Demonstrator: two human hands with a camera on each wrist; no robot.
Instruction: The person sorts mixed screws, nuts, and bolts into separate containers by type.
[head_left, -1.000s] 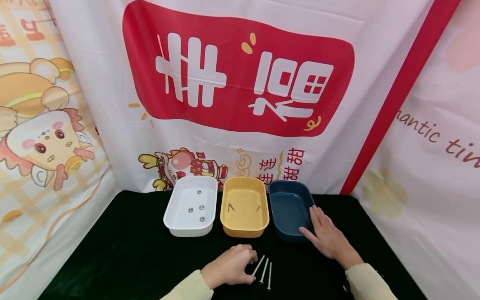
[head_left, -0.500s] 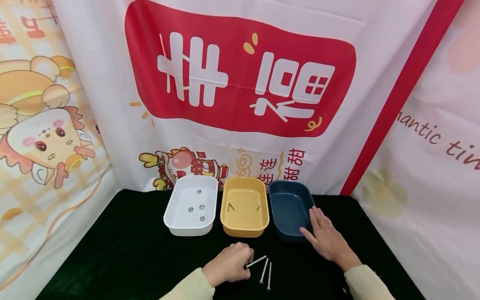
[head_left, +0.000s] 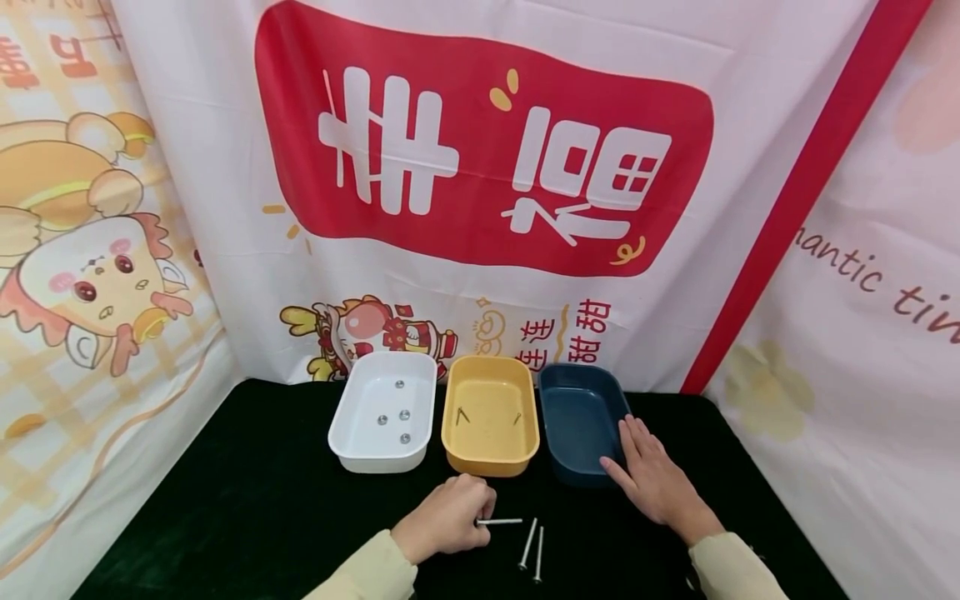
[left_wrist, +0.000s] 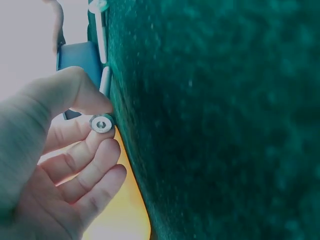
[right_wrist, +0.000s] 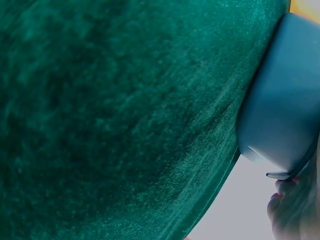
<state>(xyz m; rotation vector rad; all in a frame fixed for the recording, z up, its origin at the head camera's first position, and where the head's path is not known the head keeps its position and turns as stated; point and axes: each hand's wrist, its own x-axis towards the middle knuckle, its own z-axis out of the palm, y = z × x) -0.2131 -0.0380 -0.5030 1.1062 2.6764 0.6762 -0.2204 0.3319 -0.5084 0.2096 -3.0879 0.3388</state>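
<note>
Metal bolt [head_left: 502, 522] is pinched by the left hand [head_left: 446, 518]. Right hand [head_left: 654, 477], fingers extended, rests against the blue tray [head_left: 581, 417].

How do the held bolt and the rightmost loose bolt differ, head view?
Support: the held bolt is pinched by the left hand; the rightmost loose bolt lies on the dark cloth, touched by neither hand.
Pose: the held bolt points across the view; the rightmost loose bolt runs nearly up-down, head toward the bottom.
Shared: both silvery, with long, slim shanks.
</note>
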